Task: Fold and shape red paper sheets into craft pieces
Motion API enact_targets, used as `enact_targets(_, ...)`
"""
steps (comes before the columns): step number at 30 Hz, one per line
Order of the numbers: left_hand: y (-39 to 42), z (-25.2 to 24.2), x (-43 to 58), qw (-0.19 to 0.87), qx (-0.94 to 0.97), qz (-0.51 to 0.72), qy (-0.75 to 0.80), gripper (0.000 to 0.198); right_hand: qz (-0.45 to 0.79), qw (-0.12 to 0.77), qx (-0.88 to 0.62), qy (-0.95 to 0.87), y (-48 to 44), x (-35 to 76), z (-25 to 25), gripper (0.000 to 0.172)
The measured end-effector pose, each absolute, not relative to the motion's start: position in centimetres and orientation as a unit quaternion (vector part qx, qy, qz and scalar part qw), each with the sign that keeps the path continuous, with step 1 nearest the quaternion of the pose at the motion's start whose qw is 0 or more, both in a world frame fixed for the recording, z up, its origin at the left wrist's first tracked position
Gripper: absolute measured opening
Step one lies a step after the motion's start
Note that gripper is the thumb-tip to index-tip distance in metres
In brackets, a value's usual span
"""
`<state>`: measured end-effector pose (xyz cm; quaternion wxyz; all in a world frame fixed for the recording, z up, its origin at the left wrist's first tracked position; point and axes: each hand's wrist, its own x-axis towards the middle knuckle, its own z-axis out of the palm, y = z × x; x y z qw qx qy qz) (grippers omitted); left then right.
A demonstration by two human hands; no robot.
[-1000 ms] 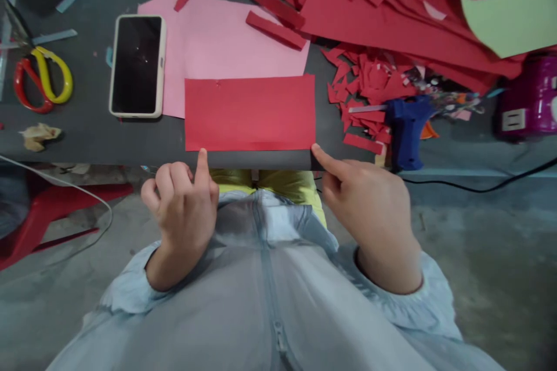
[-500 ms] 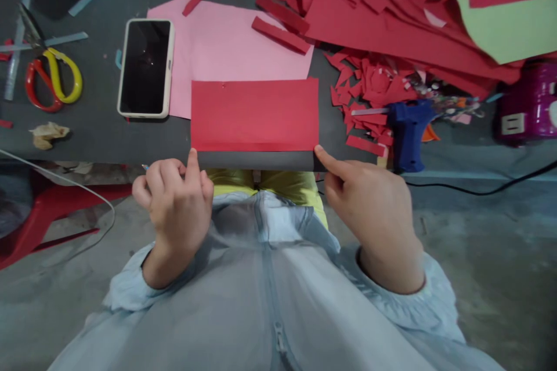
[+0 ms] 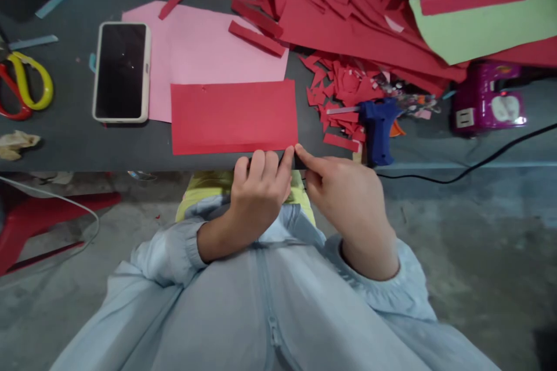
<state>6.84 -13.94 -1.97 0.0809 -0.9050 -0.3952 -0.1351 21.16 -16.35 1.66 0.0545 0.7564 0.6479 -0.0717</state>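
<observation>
A red sheet of paper [image 3: 235, 116] lies flat near the front edge of the dark table, with a narrow folded-looking band along its near side. My left hand [image 3: 263, 191] is at the sheet's near edge, close to its right corner. Its index finger reaches the paper while the other fingers bend at the table edge; it grips nothing. At that same corner rests the index fingertip of my right hand [image 3: 352, 203], nearly touching the left one. The right hand's other fingers curl under and are partly hidden. Pink paper [image 3: 213, 40] lies behind the red sheet.
A phone [image 3: 122, 72] and scissors [image 3: 32, 81] lie to the left. On the right are red scraps [image 3: 348, 78], a blue glue gun [image 3: 379, 130] and a purple device [image 3: 483, 101] with a black cord. Large red sheets and green paper [image 3: 491, 23] lie behind.
My left hand has moved right from the sheet's near left corner along the near edge to the right corner. My right index finger stays there. The view has shifted slightly right.
</observation>
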Motion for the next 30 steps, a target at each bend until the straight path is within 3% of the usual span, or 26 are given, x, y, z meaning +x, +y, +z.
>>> enact_targets(11,-13.7,-1.7,7.4,0.069,-0.907,-0.115,-0.398,0.043,-0.026,-0.06,0.75,0.658,-17.1,22.4,1.0,0.048)
enact_targets(21,-14.0,-1.5,7.3,0.071,-0.896,-0.093,-0.429,0.041,-0.03,0.086,0.764,0.639,-16.6,19.2,2.1,0.047)
enact_targets(30,-13.6,-0.4,4.9,0.062,-0.88,-0.078,-0.465,0.04,-0.042,0.108,0.765,0.633,-16.3,18.6,2.4,0.048)
